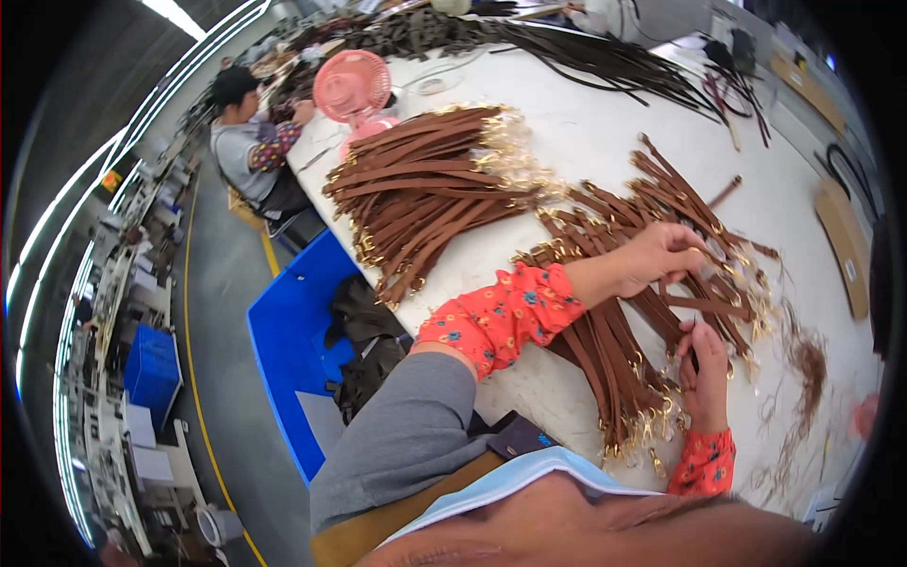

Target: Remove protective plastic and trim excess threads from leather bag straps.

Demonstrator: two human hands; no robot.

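Note:
My left hand [658, 259] reaches across a pile of brown straps [605, 354] with gold-coloured metal clasps. Its thumb and fingers are pinched together near the strap ends; what lies between them is too small to make out. Closer to me, my right hand [705, 370] is half curled, its fingertips drawn together beside the straps, and whatever they hold is hidden. A single brown strap [707, 304] lies crosswise between the two hands. Gold clasps [652, 420] with clear plastic wrapping cluster at the near end of the pile.
A larger strap bundle [425, 184] lies to the left on the white table [567, 90]. Loose brown threads [808, 369] are at right, dark strips [605, 61] at the back. A blue bin [283, 350] stands beside the table. Beyond a pink fan [351, 85], another person [250, 142] sits.

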